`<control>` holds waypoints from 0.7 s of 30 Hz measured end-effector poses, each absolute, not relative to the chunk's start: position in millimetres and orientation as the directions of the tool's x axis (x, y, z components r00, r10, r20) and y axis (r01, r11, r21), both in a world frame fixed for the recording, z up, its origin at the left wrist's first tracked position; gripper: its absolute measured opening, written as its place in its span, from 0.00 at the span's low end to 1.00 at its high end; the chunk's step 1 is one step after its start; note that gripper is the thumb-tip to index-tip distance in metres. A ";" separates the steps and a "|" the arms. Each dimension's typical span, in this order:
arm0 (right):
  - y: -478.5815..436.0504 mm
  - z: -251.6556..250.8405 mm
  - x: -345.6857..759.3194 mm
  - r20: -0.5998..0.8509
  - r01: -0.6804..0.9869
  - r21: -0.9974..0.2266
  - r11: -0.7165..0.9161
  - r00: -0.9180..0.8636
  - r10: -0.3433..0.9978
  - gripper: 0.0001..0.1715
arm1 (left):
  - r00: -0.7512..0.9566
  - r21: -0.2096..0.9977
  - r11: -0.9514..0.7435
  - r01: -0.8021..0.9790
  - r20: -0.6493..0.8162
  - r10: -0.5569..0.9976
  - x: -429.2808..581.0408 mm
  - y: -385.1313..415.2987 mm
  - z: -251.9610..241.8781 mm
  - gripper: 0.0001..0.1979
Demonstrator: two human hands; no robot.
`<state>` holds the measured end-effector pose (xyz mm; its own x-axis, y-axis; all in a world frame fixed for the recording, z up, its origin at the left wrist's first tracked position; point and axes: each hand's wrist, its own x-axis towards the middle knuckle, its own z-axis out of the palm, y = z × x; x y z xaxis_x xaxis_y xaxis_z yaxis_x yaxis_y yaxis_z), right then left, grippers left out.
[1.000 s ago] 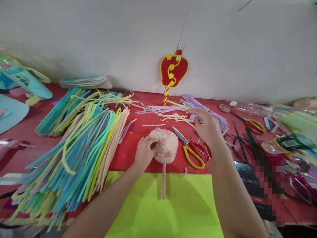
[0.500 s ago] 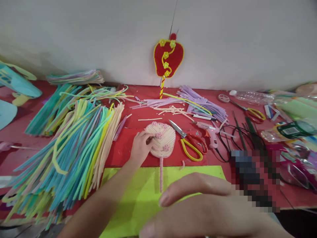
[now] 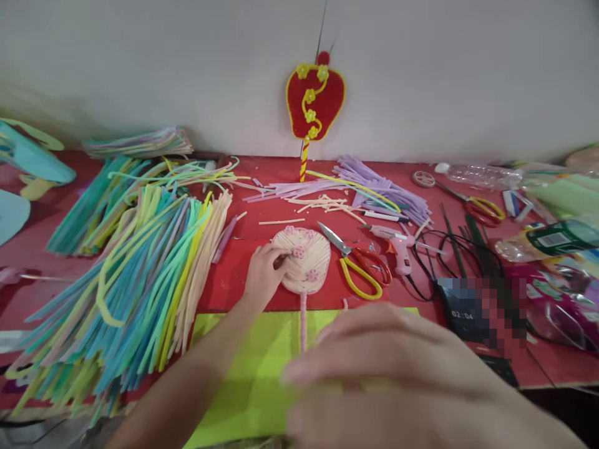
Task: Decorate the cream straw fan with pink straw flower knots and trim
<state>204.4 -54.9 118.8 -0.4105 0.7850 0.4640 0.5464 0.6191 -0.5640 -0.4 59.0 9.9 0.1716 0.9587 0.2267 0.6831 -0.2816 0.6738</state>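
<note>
A cream fan (image 3: 306, 274) wound with pipe cleaners lies flat on the table, its pink handle (image 3: 303, 321) reaching over a yellow-green sheet (image 3: 253, 374). Small pink flowers (image 3: 312, 275) sit on its face. My left hand (image 3: 264, 274) comes in from the left, with thumb and forefinger closed at the flower (image 3: 298, 251) in the fan's middle. My right hand (image 3: 402, 374), large and blurred close to the camera, hovers over the sheet with its fingers loosely apart; nothing shows in it. It hides the lower end of the handle.
Right of the fan lie scissors (image 3: 362, 268) and a pink glue gun (image 3: 397, 246) with a black cord. Pipe cleaners (image 3: 126, 293) heap up on the left, with a purple bunch (image 3: 374, 187) behind. A red fan (image 3: 316, 103) stands against the wall. Bottles (image 3: 552, 240) lie at right.
My right hand has risen slightly and shifted a little rightward, and is more blurred. My left fingers stay at the middle flower. The whole view has shifted slightly.
</note>
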 end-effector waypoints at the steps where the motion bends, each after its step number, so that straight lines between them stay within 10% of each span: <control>1: -41.7 129.1 201.9 0.463 0.615 -0.526 0.587 -0.372 0.805 0.18 | 0.171 0.679 -0.283 0.678 0.229 0.958 -0.3 59.0 9.4 0.08; 9: 20.6 65.4 259.1 -0.006 0.995 -0.082 0.054 -0.055 0.998 0.12 | 0.166 0.690 -0.261 0.675 0.203 0.965 0.0 60.5 9.0 0.08; 16: 34.2 40.3 272.0 -0.232 0.996 -0.016 -0.092 0.086 0.969 0.16 | 0.176 0.694 -0.259 0.671 0.190 0.966 -0.3 59.4 10.6 0.08; 21: 48.8 43.8 284.1 -0.210 0.968 -0.220 -0.120 0.073 0.975 0.17 | 0.164 0.710 -0.243 0.661 0.180 0.970 0.7 58.5 13.6 0.08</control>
